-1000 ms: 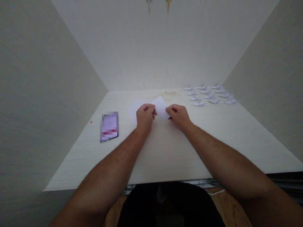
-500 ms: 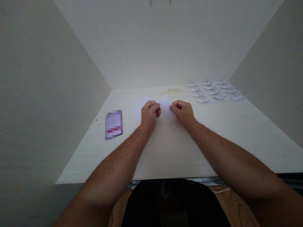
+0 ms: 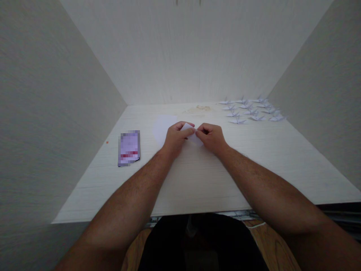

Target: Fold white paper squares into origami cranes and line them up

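Between my two hands is a small sheet of white paper (image 3: 195, 140), held above the middle of the table. My left hand (image 3: 177, 136) pinches it from the left, thumb on top and fingers behind. From the other side my right hand (image 3: 211, 136) grips its edge with thumb and forefinger, the tips close to my left thumb. Part of the sheet is hidden behind the fingers. More white paper (image 3: 161, 126) lies flat on the table just beyond and left of my left hand.
Several folded white paper cranes (image 3: 251, 112) stand in rows at the back right of the pale table (image 3: 197, 180). A blurred-out phone-like device (image 3: 129, 148) lies on the left. Brownish marks (image 3: 203, 108) show near the back wall. Walls enclose the table left, right and behind.
My hands have come closer together, and the paper between them has turned and lowered, its lower corner now showing below the fingers. The whole view has shifted slightly.
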A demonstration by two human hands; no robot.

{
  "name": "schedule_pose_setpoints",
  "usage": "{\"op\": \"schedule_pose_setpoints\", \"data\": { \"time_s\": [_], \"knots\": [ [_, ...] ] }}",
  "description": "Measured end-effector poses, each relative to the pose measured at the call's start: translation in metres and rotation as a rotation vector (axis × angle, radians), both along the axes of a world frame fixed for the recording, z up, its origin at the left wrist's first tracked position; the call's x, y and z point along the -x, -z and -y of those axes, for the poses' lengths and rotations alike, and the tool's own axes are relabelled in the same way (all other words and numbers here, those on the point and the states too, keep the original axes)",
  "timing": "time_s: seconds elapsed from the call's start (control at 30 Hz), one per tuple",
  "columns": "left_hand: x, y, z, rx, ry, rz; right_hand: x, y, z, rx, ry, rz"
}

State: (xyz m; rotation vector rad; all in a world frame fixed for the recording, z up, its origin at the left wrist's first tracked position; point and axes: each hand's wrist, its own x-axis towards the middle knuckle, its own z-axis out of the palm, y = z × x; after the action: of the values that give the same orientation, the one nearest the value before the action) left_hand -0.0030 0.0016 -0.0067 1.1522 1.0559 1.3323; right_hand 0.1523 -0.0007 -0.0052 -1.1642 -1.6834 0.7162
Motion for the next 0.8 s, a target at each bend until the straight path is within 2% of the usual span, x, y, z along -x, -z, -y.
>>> {"op": "schedule_pose_setpoints", "data": {
  "time_s": [0.2,0.8],
  "knots": [
    [-0.001,0.0016,-0.0006,0.014,-0.002,0.048,0.0001,0.0029,0.0002,-0.065,-0.015,0.063],
    [-0.0021,-0.0004,-0.0011,0.05,-0.004,0.08,-0.0001,0.0071,-0.002,-0.113,-0.006,0.089]
  ]
}}
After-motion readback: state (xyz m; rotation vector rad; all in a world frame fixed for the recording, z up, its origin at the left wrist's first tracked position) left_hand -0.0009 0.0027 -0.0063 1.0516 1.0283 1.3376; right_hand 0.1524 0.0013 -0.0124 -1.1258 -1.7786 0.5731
